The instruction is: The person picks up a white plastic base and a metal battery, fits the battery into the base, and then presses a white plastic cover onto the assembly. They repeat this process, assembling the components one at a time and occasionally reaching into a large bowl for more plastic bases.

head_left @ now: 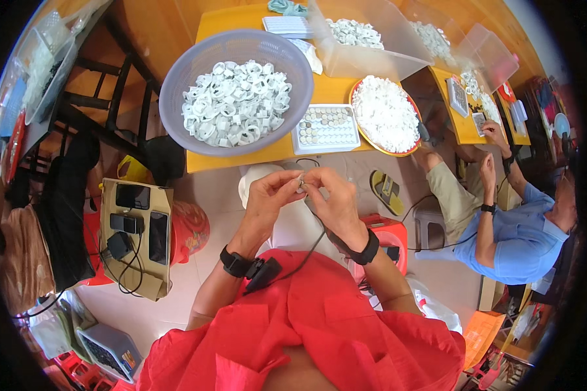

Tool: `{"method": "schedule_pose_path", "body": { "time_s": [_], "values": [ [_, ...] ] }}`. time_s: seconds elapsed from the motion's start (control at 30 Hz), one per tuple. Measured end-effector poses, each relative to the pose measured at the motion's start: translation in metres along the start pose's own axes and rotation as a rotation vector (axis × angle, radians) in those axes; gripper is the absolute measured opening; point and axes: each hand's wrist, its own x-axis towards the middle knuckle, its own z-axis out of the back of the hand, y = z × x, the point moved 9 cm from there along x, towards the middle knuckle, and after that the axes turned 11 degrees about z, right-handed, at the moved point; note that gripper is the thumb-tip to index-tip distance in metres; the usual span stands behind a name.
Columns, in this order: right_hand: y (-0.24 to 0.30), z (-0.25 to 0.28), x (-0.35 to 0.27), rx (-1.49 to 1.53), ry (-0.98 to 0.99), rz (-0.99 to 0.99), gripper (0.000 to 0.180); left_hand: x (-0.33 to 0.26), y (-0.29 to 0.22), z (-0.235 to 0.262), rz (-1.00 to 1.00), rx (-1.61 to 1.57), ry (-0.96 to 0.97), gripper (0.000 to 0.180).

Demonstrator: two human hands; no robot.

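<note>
My left hand and my right hand meet in front of my lap, just short of the table's edge. Both are closed, thumbs and forefingers pinching one small pale piece between them. Fingertips cover most of it, so its kind cannot be made out. Beyond them on the yellow table, a white tray holds rows of small round silver discs. Left of the tray, a large grey-purple plastic basket contains many white and grey ring-shaped plastic parts.
Right of the tray, a red-rimmed round dish is heaped with small white pieces. Behind stands a clear plastic bin. At right, a person in a blue shirt works at another table. A cardboard box with black devices sits on my left.
</note>
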Motion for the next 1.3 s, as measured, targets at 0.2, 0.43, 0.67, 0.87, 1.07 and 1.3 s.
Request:
{"method": "schedule_pose_path", "body": {
  "time_s": [0.2,0.43,0.67,0.87,1.07,1.3],
  "values": [
    [0.011,-0.004,-0.001,-0.161,0.121,0.153,0.028,0.000,0.000,-0.003,-0.002,-0.012,-0.006,0.022],
    [0.011,-0.004,0.000,-0.028,0.134,0.140,0.029,-0.001,0.005,-0.005,0.017,-0.004,0.000,0.021],
    [-0.001,0.011,0.001,0.030,-0.011,0.010,0.015,-0.002,-0.003,-0.011,-0.039,-0.029,0.011,0.021],
    [-0.020,0.011,-0.010,0.226,-0.055,-0.230,0.009,-0.003,-0.003,-0.015,-0.017,-0.067,0.031,0.021],
    [-0.039,0.005,-0.021,0.619,-0.214,-0.421,0.007,-0.004,-0.007,-0.020,-0.019,-0.040,0.046,0.021],
    [-0.049,-0.013,-0.036,0.921,-0.179,-0.693,0.011,-0.004,-0.001,-0.013,-0.023,0.027,0.036,0.022]
  ]
}}
